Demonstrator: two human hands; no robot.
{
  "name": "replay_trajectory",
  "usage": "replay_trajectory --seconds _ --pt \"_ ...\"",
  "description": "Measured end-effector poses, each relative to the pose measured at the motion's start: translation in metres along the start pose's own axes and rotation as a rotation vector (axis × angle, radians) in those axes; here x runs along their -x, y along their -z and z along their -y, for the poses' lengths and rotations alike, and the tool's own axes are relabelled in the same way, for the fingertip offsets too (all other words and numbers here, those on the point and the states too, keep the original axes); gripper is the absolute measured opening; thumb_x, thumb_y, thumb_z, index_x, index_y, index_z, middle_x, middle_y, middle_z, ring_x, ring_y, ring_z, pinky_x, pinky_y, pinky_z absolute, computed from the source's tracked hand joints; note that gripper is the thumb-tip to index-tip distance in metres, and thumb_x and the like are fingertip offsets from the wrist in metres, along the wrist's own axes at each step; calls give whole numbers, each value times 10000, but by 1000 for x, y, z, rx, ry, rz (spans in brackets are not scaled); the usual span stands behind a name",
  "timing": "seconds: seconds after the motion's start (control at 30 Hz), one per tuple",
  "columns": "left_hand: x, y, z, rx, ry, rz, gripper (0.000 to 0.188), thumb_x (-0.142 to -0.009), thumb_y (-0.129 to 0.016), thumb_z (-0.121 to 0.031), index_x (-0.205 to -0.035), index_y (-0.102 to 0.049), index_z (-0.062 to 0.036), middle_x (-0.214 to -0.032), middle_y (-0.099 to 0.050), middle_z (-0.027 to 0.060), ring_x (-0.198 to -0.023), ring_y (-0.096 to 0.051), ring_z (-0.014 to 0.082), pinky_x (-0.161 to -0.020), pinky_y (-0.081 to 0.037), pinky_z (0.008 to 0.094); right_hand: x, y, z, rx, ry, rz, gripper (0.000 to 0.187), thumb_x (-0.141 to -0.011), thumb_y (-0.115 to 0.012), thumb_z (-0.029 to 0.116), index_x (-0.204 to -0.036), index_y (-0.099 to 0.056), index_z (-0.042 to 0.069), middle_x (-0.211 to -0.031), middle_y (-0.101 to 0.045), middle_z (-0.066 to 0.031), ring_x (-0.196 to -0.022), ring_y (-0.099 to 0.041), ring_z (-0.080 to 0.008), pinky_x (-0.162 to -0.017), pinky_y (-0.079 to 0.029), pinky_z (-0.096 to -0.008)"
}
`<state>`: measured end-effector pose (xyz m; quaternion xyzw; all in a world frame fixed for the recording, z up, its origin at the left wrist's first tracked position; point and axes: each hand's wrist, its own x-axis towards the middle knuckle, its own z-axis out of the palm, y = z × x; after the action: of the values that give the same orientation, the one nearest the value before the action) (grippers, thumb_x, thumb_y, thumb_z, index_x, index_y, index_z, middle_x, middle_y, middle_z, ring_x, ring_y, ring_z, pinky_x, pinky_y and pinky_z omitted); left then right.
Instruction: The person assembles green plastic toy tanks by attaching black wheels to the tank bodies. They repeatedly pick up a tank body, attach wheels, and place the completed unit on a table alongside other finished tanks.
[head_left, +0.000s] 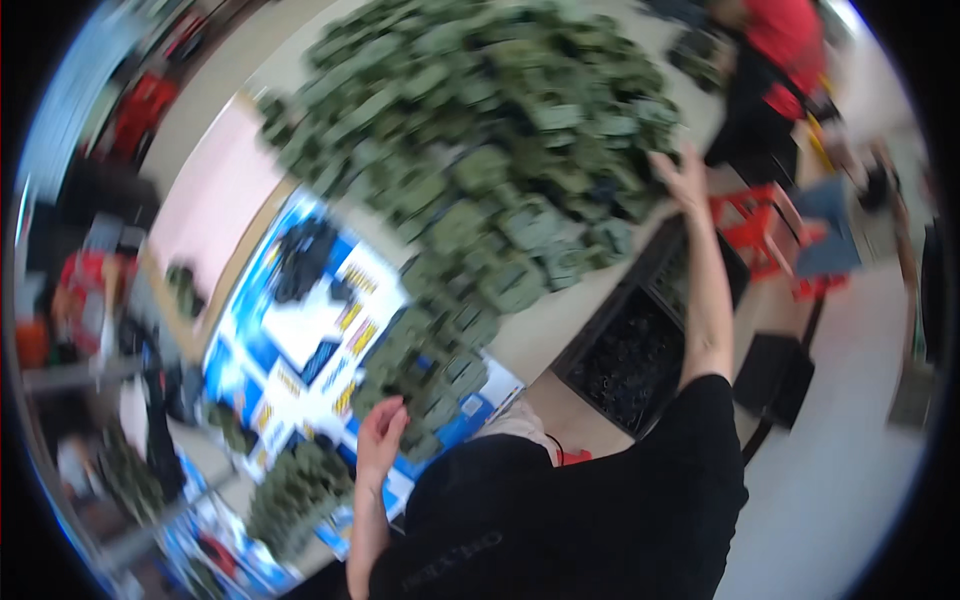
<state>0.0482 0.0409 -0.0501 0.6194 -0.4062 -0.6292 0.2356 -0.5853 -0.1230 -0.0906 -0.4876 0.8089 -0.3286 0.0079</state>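
Note:
A large heap of dark green moulded pieces (480, 110) covers the table, its outlines smeared by motion. My right hand (685, 180) reaches out to the heap's right edge with its fingers spread; nothing shows in its grasp. Closer to my body, my left hand (380, 432) has its fingers curled together, beside a narrower trail of green pieces (440, 365). Whether anything sits inside those fingers is hidden. Under my right forearm stands a black crate (625, 365) with dark small contents.
Blue and white printed sheets (300, 345) lie left of the trail, with black parts (305, 258) on them. Another green pile (300, 495) is at lower left. A red plastic stool (755, 230) stands right of the crate. A person in red (785, 45) is at far right.

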Motion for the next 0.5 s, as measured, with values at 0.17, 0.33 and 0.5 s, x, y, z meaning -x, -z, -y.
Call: replay_trajectory --seconds 0.17,0.33,0.5 --pt "7 31 -10 -145 49 -51 379 -886 -627 -286 -1175 -569 -47 -1006 -652 63 -838 -611 113 -725 -509 260 -26 -1 -134 -177 -84 5 687 -882 -571 458 -1346 -411 -23 -1358 -451 -210 -1220 -470 -320 -1016 -353 -374" --pt "25 102 32 -266 -174 -418 281 -864 -644 -199 -1088 -632 -30 -884 -659 18 -708 -558 85 -660 -469 250 -10 -6 -38 155 187 -334 593 -854 -623 437 -1193 -562 -45 -1189 -567 -222 -1109 -538 -322 -965 -395 -364" --pt "-8 259 105 -708 -415 -1217 364 -799 -683 -262 -1068 -637 -21 -952 -652 165 -890 -621 300 -801 -484 377 91 -11 167 -281 321 -97 337 -896 -614 223 -1159 -596 14 -1220 -530 -148 -1034 -558 -233 -786 -477 -306"
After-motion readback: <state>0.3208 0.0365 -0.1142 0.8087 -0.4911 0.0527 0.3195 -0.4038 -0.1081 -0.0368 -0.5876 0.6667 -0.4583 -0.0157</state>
